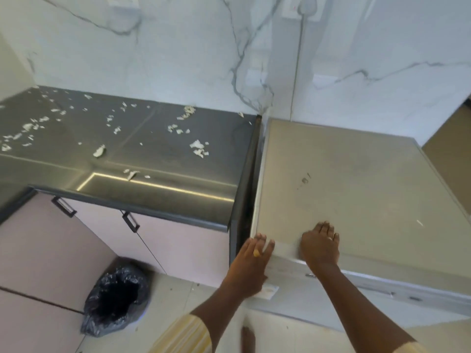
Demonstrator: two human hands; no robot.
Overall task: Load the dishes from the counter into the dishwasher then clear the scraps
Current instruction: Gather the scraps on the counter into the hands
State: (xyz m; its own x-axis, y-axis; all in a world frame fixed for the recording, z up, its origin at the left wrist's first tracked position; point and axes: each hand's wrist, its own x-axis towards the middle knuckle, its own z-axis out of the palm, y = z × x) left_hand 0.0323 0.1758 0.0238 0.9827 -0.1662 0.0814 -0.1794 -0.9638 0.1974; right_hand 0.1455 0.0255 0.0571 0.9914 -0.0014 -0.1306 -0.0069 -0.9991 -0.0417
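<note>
Desk (153, 159) dark grey, flecked with white scraps (198, 148). Wall (178, 59) at 12 o'clock white marble, grey veining. Dishwasher top (344, 174) at 3 o'clock pale silver-grey. Cabinet doors (76, 238) pale pink, black handles (130, 220). Bag (117, 299) at 7 o'clock black. Sleeve (186, 337) yellow-and-cream striped.

The desk (76, 133) is standing on the left, backing onto the wall (178, 59). Scraps (198, 148) are lying scattered across it, most toward the back and left, a few near the front edge. The dishwasher (356, 179) is standing just beside the desk on its right, also against the wall. Cabinet doors (178, 240) are sitting under the desk. A bin bag (117, 299) is sitting on the floor (183, 296) before the doors. The left hand (252, 258) is touching the dishwasher's front left corner; the right hand (319, 244) is resting on its top near the front edge.
</note>
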